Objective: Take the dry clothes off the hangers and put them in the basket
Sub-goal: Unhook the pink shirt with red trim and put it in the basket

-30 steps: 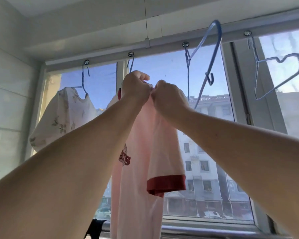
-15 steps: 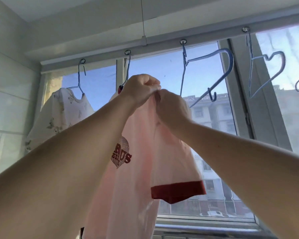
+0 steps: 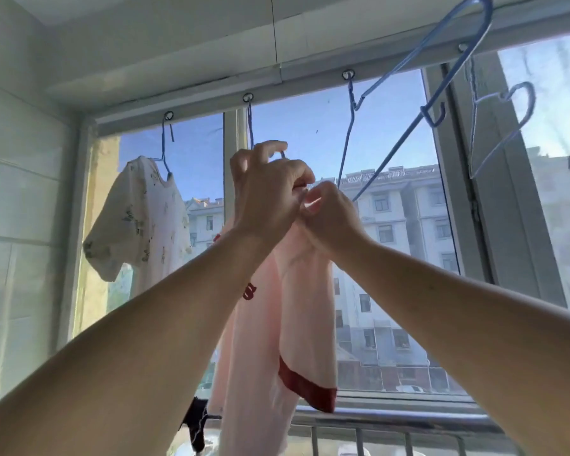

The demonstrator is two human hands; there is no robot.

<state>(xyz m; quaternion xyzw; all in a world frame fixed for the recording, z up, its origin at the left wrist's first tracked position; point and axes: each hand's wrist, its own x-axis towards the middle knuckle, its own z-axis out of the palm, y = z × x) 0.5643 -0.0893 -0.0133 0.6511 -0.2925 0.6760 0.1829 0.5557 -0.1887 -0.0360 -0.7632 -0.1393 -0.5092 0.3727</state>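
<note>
Okay, my left hand (image 3: 264, 195) and right hand (image 3: 329, 215) pinch the pink shirt's (image 3: 297, 291) top together; its hanger (image 3: 251, 126) is mostly hidden behind them.

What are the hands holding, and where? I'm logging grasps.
Both the left hand and right hand pinch the pink shirt at its top, by the hanger.

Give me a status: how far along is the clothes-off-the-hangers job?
Looks done: three blue hangers to the right hang bare, e.g. one. In hand: the left hand and right hand both grip the pink T-shirt at its top, working it off its hanger. Left: the white patterned shirt still hangs on its own hanger. The basket is not in view.
</note>
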